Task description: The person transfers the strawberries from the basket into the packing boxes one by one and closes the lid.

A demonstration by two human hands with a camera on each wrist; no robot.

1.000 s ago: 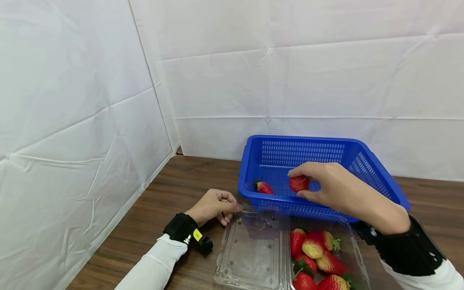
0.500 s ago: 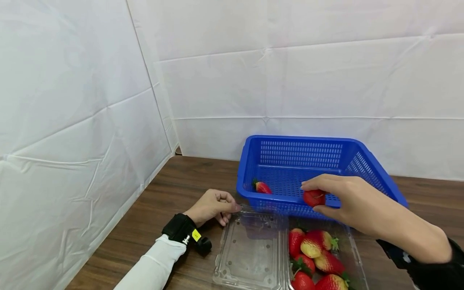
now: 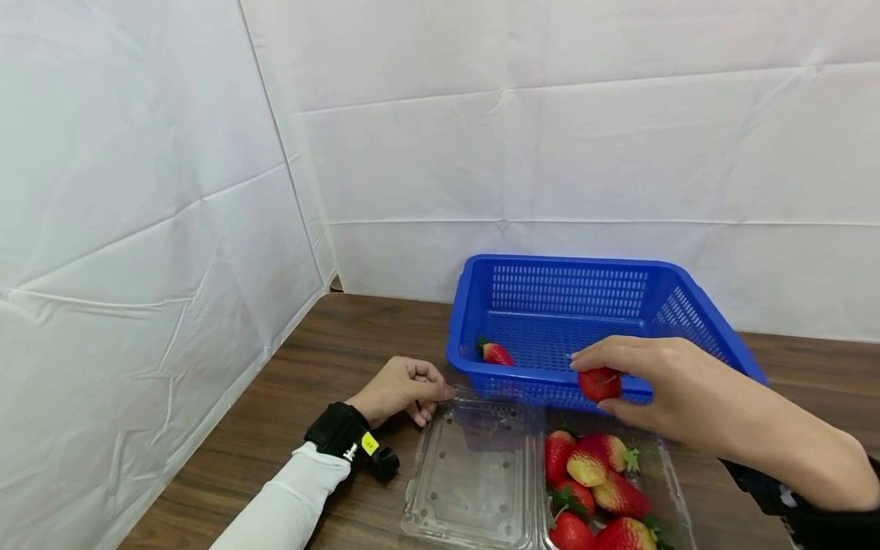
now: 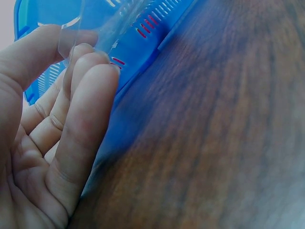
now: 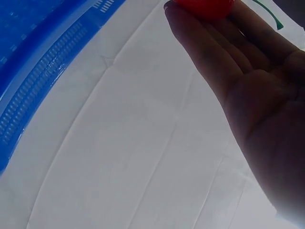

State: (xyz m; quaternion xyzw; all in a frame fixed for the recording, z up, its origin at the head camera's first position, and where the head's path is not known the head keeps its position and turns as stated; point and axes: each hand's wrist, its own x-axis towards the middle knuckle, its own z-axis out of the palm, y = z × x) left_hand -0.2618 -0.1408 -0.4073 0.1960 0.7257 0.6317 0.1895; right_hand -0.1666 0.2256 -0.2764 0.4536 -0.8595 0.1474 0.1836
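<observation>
In the head view my right hand (image 3: 677, 393) pinches a red strawberry (image 3: 600, 384) between thumb and fingers, above the basket's front rim. Its thin green stem (image 5: 271, 13) shows in the right wrist view. Below lies an opened clear plastic clamshell box (image 3: 670, 473); several red and yellowish strawberries (image 3: 622, 495) fill its right half. With thumb and fingers, my left hand (image 3: 402, 391) pinches the far left corner of the box's flat lid (image 3: 474, 481). One more strawberry (image 3: 496, 354) lies inside the blue basket (image 3: 564, 263) at its left.
The basket stands directly behind the clamshell box on a brown wooden table (image 3: 357, 328). White sheeting (image 3: 412, 153) closes off the back and the left side. A black strap with a small camera (image 3: 383, 464) sits on my left wrist.
My right hand has moved right and toward me, carrying the strawberry from over the basket's inside to its front rim. My left hand keeps its hold on the lid.
</observation>
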